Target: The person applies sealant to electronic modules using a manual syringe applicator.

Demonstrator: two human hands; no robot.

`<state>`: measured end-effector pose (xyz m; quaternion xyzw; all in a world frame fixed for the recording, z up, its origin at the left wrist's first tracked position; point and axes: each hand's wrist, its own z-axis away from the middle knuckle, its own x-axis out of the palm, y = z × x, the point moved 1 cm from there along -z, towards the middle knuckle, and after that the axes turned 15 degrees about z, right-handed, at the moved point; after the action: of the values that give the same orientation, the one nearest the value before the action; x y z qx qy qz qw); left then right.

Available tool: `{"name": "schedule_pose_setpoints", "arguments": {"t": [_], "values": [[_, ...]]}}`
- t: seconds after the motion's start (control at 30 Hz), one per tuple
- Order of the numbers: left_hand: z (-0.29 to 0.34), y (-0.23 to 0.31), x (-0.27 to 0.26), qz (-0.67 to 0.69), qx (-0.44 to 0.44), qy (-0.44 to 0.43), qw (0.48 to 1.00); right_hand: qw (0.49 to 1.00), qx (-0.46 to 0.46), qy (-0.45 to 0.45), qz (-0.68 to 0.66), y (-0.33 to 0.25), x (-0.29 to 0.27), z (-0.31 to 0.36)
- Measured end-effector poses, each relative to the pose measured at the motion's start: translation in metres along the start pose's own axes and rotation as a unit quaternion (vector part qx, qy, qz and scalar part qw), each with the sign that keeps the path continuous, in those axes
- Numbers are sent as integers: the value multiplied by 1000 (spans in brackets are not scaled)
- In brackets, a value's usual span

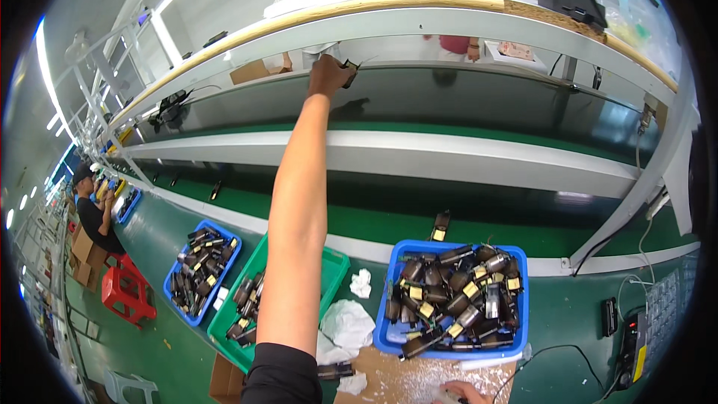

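My left hand is stretched far forward over the upper dark conveyor belt, its fingers closed round a small dark part with thin wires sticking out. At the bottom edge my right hand shows only in part, fingers bent, over a cardboard sheet strewn with white bits. What it holds, if anything, I cannot make out. Just beyond it, a blue bin is heaped with dark brown housings bearing yellow labels. Beneath my left forearm, a green bin holds more of them.
Another blue bin of housings stands further left. Crumpled white tissue lies between the bins. One housing rests on the lower green belt. A black device with a cable sits at right. A person works at left beside red stools.
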<state>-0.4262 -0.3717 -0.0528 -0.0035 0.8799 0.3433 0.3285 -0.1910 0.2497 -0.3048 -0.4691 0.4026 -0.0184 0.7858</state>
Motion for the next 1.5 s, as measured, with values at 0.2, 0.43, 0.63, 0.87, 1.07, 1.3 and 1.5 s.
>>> {"name": "schedule_pose_setpoints", "arguments": {"t": [0.2, 0.43, 0.63, 0.87, 1.07, 1.3, 1.5], "values": [[-58, -27, 14, -43, 1, -60, 997, 994, 30, -27, -103, 25, 9, -5], [-67, -29, 39, -104, -17, -164, 981, 932, 246, -126, -235, 14, 2, -13], [13, 28, -20, -9, 126, 20, 992, 999, 11, 14, -28, -19, -20, -10], [287, 121, -1, 130, 34, -75, 988, 979, -108, 96, 145, 5, -25, -11], [345, 87, 152, -20, 9, -270, 963, 969, -180, 129, 114, 13, -35, -3], [295, 111, 281, -202, -42, -333, 920, 967, -191, 164, 36, 22, -26, 6], [312, 87, 208, 39, -23, -219, 975, 975, -179, 130, 30, 29, -21, 5]]}}
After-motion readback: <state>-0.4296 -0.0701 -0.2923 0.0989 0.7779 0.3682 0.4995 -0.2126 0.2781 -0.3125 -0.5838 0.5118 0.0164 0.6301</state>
